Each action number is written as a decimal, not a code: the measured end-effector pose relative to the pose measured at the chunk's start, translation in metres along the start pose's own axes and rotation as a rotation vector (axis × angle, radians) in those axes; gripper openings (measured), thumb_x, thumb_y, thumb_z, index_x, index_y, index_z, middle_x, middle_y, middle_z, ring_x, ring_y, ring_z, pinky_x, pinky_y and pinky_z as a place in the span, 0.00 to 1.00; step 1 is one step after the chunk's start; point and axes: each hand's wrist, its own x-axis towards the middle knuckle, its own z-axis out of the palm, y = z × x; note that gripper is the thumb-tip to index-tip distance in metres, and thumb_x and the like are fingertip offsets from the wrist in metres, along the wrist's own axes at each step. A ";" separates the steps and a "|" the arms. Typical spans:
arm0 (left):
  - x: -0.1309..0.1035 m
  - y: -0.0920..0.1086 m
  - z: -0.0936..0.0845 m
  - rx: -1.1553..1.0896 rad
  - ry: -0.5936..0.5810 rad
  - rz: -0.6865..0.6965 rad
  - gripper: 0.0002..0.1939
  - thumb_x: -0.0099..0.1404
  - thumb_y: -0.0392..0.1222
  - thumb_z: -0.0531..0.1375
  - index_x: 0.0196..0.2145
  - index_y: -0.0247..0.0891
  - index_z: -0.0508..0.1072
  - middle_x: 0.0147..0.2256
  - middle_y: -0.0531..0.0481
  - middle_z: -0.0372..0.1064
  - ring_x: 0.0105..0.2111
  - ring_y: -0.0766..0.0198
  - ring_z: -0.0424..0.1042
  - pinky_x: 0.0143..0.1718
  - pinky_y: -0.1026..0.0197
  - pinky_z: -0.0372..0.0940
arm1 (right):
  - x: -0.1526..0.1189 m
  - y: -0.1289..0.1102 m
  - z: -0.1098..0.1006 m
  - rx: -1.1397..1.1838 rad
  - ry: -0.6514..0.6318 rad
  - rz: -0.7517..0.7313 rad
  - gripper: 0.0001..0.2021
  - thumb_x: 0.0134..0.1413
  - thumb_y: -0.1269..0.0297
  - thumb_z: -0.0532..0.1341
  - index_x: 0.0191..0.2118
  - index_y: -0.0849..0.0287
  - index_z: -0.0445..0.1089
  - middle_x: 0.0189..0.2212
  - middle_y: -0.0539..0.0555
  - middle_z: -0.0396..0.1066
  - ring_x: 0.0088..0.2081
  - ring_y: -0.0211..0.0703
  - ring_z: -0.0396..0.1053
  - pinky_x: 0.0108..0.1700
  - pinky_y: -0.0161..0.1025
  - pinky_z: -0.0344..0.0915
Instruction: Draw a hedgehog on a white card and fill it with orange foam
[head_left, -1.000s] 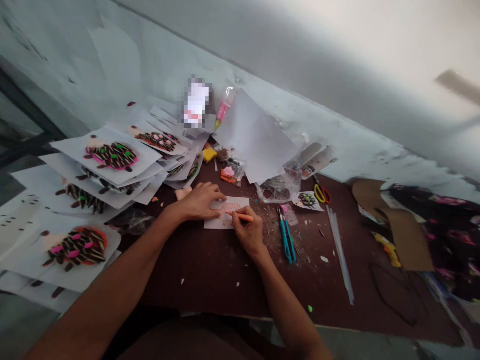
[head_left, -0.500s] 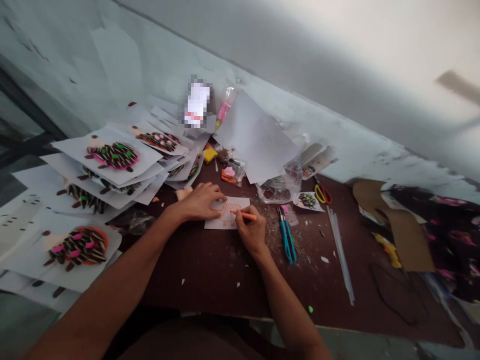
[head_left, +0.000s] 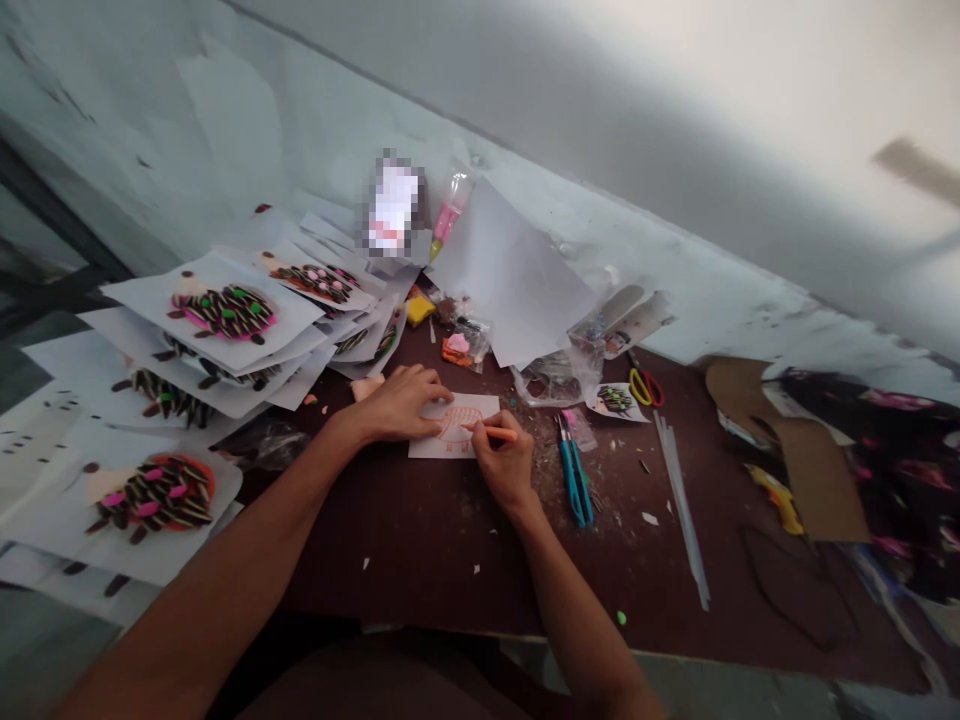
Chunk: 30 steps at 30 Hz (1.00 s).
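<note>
A small white paper [head_left: 431, 447] with an orange line drawing of a rounded, striped shape with short legs lies on the dark red table [head_left: 420, 560]. My left hand [head_left: 401, 402] rests flat with fingers spread over the paper's left edge. In my right hand [head_left: 506, 458] is an orange pen [head_left: 500, 433], its tip on the right part of the drawing. A pale pink lump [head_left: 366, 387] sits beside my left hand. Teal-handled pliers [head_left: 576, 485] lie to the right of my right hand.
Stacked sheets with seed-covered hedgehog pictures [head_left: 225, 310] fill the left side. Behind are a lit phone [head_left: 394, 205], blank white sheets [head_left: 517, 270] and plastic bags [head_left: 559, 375]. Scissors [head_left: 646, 388], clear sticks [head_left: 682, 515] and brown cardboard [head_left: 817, 480] lie to the right.
The pen tip has shifted slightly right across the drawing with my right hand, and more orange strokes show inside the shape. My left hand has stayed in place.
</note>
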 end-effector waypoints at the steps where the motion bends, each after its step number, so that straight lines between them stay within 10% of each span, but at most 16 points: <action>1: 0.000 0.000 0.000 0.001 0.000 0.001 0.21 0.59 0.49 0.62 0.50 0.45 0.77 0.46 0.47 0.71 0.48 0.51 0.66 0.51 0.52 0.59 | 0.000 0.001 -0.001 -0.015 0.020 0.002 0.13 0.58 0.60 0.59 0.24 0.56 0.66 0.21 0.48 0.69 0.21 0.36 0.66 0.26 0.32 0.58; 30: 0.000 0.001 -0.001 -0.006 -0.011 -0.006 0.21 0.58 0.48 0.62 0.50 0.45 0.77 0.47 0.47 0.71 0.48 0.50 0.66 0.51 0.51 0.58 | 0.004 0.003 -0.006 -0.076 0.071 0.017 0.12 0.56 0.58 0.58 0.23 0.55 0.63 0.19 0.47 0.67 0.21 0.37 0.65 0.27 0.33 0.58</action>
